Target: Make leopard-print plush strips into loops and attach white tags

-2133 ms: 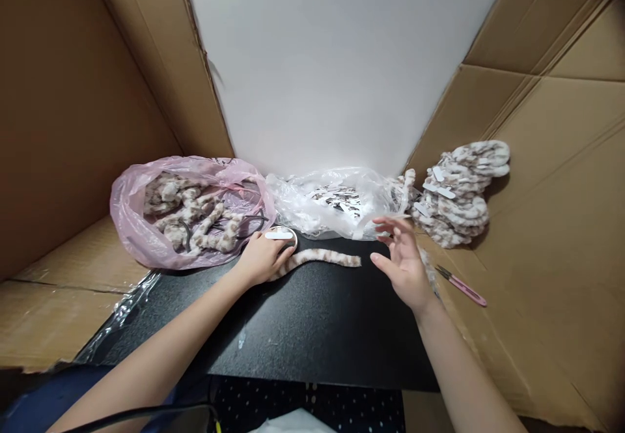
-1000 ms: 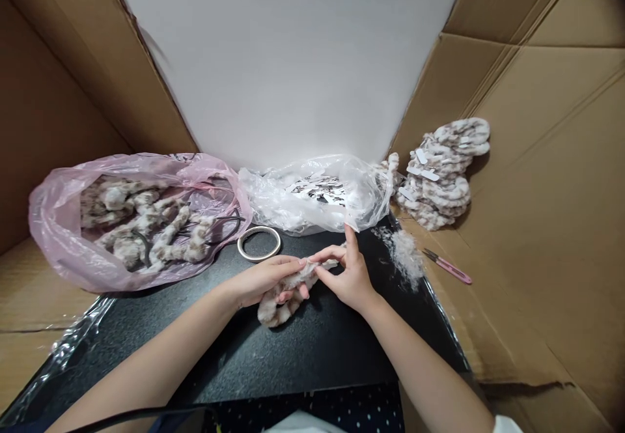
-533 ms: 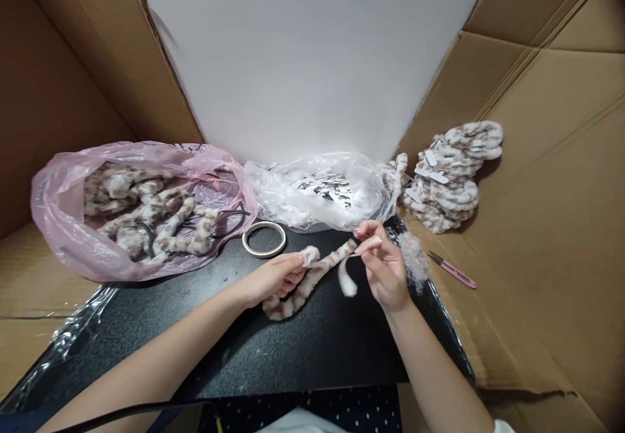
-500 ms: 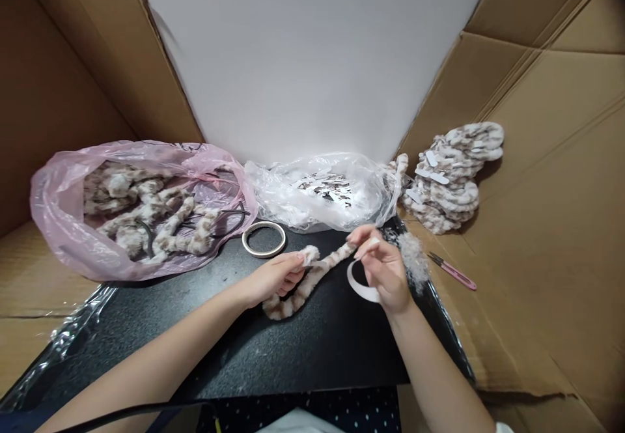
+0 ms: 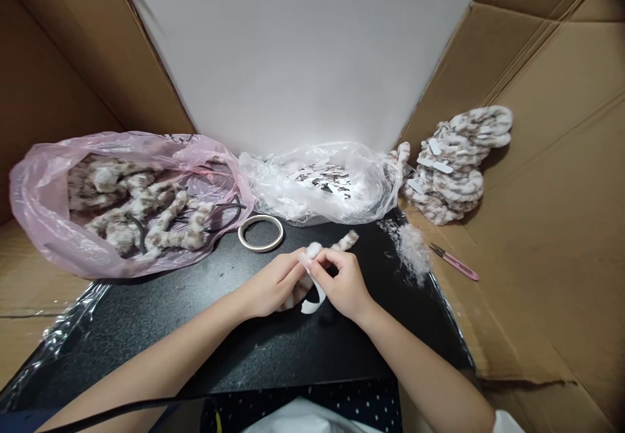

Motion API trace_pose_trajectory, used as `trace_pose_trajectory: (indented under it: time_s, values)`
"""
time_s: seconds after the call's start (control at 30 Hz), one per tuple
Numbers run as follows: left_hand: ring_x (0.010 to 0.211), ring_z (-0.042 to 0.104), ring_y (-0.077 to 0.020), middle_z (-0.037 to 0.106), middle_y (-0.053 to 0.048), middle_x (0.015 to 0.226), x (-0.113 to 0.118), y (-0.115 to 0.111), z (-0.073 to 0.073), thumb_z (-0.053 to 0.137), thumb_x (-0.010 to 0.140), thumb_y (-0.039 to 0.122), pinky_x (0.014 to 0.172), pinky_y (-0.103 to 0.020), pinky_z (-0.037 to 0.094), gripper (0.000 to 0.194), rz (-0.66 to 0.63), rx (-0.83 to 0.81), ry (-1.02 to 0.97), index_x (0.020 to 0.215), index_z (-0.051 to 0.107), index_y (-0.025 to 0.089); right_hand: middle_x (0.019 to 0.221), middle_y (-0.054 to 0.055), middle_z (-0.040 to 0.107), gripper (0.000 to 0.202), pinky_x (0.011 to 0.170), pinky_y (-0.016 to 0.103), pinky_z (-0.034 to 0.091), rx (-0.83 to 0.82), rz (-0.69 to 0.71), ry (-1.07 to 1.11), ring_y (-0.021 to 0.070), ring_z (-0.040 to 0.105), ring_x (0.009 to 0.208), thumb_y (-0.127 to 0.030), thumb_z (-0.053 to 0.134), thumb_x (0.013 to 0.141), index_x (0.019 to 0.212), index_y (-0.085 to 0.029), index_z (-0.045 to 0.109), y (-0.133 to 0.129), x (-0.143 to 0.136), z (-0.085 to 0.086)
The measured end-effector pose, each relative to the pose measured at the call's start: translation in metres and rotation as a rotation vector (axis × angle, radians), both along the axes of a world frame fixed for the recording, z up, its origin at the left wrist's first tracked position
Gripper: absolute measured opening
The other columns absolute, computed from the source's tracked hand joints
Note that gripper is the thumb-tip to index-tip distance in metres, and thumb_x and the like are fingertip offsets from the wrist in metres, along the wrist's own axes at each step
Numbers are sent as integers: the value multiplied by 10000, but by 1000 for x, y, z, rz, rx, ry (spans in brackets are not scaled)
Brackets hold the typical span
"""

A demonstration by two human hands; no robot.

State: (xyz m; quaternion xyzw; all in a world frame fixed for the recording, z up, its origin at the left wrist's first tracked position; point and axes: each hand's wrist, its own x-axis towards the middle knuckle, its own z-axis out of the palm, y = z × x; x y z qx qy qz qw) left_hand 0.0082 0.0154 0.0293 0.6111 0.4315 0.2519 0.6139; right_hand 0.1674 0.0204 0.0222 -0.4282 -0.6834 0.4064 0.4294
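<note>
Both my hands meet over the middle of the black table. My left hand (image 5: 278,281) is closed on one end of a furry white-and-brown cord (image 5: 347,241), whose white tuft shows above the fingertips. The rest of the cord curves underneath my hands, partly hidden, with its other end lying on the table beyond them. My right hand (image 5: 344,284) pinches a curved white strip (image 5: 313,305) against that tufted end. The strip's upper part is at both sets of fingertips, and its lower part curls down between the hands.
A roll of tape (image 5: 260,248) lies beyond my left hand. Behind stand a pink bag (image 5: 39,179) of furry cords and a clear bag (image 5: 371,208) of printed pieces. To the right are bundled furry cords (image 5: 454,192), loose fluff (image 5: 413,251) and pink-handled thread snips (image 5: 461,266).
My right hand has moved left to my left hand, bringing the white strip against the cord's tufted end. The view has shifted slightly.
</note>
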Motion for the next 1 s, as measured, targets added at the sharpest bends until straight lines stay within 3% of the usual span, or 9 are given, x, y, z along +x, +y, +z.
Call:
trace_pose_trajectory:
  time_s: [0.3, 0.4, 0.5, 0.63, 0.73, 0.87, 0.93, 1.0]
  values:
    - [460, 372, -65, 425, 40, 659, -5, 1, 2, 352, 951, 486, 375, -141, 333, 326, -87, 28, 14, 879, 448, 182, 521, -33, 463, 326, 531, 241, 327, -40, 0, -47, 100, 405, 531, -324, 595, 800, 533, -167, 496, 1, 1, -4]
    - [473, 370, -73, 420, 42, 647, -7, 0, 2, 357, 952, 388, 407, -154, 333, 248, -107, 74, 27, 832, 437, 187, 528, -25, 475, 304, 538, 250, 329, -52, -5, -61, 110, 413, 543, -317, 584, 799, 543, -167, 517, 1, 1, -5]
    - [493, 389, -88, 442, 36, 642, -7, 1, 3, 313, 968, 393, 458, -183, 350, 290, -133, 157, 76, 831, 458, 182, 515, -25, 459, 312, 527, 254, 318, -60, -5, -71, 113, 402, 536, -320, 580, 797, 532, -175, 500, 1, 1, -7]
    - [573, 483, -129, 518, 9, 655, -9, 4, 6, 259, 984, 413, 575, -230, 389, 359, -100, 316, 210, 812, 469, 178, 507, -25, 451, 334, 508, 247, 316, -110, 1, -66, 110, 389, 533, -346, 602, 785, 520, -176, 490, 3, 2, -9]
    - [617, 502, -154, 541, -6, 680, -12, 7, 16, 256, 980, 384, 607, -247, 375, 349, -66, 425, 358, 781, 463, 185, 570, -8, 551, 231, 545, 251, 376, -148, 40, -56, 126, 469, 563, -336, 646, 765, 617, -165, 596, 9, 11, -5]
    - [563, 469, -165, 517, -2, 649, -12, 8, 36, 313, 953, 309, 555, -257, 308, 269, -105, 621, 644, 747, 449, 201, 883, 48, 666, 132, 775, 299, 467, 57, -114, 101, 189, 611, 846, -285, 630, 794, 880, -188, 655, 21, 30, 14]
    - [534, 464, -169, 524, -4, 636, -8, 6, 44, 352, 943, 278, 526, -264, 278, 233, -194, 697, 751, 758, 469, 202, 995, 50, 659, 180, 882, 320, 449, 89, -8, 157, 196, 606, 973, -288, 597, 834, 989, -204, 635, 27, 32, 24]
    - [555, 499, -177, 571, -24, 687, -4, 4, 48, 371, 946, 249, 519, -269, 289, 207, -277, 772, 800, 803, 510, 194, 959, 38, 661, 194, 867, 314, 456, -57, 210, 140, 184, 612, 946, -315, 550, 875, 1005, -196, 633, 31, 30, 30]
